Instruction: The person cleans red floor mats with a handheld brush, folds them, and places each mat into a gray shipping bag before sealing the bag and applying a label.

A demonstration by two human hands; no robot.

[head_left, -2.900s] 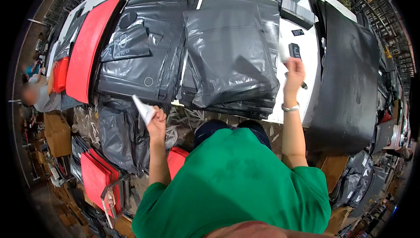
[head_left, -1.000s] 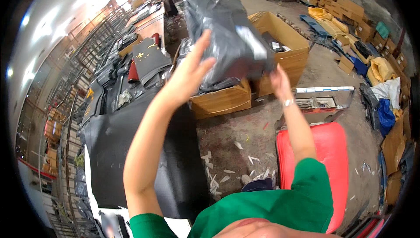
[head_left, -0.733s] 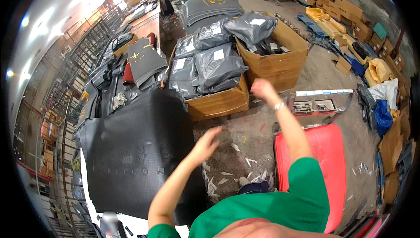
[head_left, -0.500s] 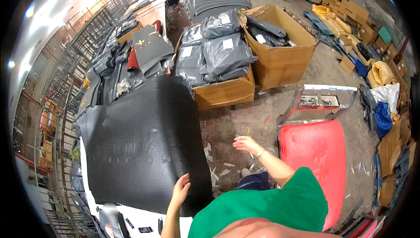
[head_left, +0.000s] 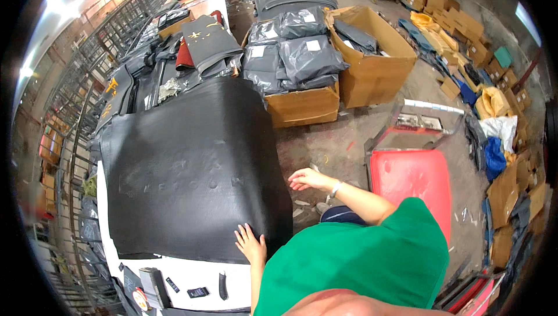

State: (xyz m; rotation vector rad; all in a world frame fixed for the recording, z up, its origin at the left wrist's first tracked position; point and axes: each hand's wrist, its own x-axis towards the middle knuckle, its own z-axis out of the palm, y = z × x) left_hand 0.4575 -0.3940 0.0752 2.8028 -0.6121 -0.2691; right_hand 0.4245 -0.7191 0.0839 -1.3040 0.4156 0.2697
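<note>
My left hand [head_left: 251,245] lies flat, fingers apart, on the near edge of a large black stack of plastic sheeting [head_left: 192,171] that covers a white table [head_left: 174,281]. My right hand [head_left: 308,179], with a bracelet at the wrist, hangs open and holds nothing over the concrete floor beside the stack. Ahead, a cardboard box [head_left: 302,104] is piled with grey packed parcels [head_left: 302,54]. A second, larger cardboard box [head_left: 378,66] next to it holds a few dark bags.
A red seat [head_left: 412,182] stands to my right, a metal trolley frame [head_left: 424,121] just beyond it. Small dark items [head_left: 200,290] lie on the table's near strip. Metal racks [head_left: 87,83] run along the left. Cartons and bags [head_left: 500,112] litter the floor on the right.
Both hands held a grey parcel up high a second ago; it now lies with the parcels on the box. Both arms have dropped, the left hand onto the black stack.
</note>
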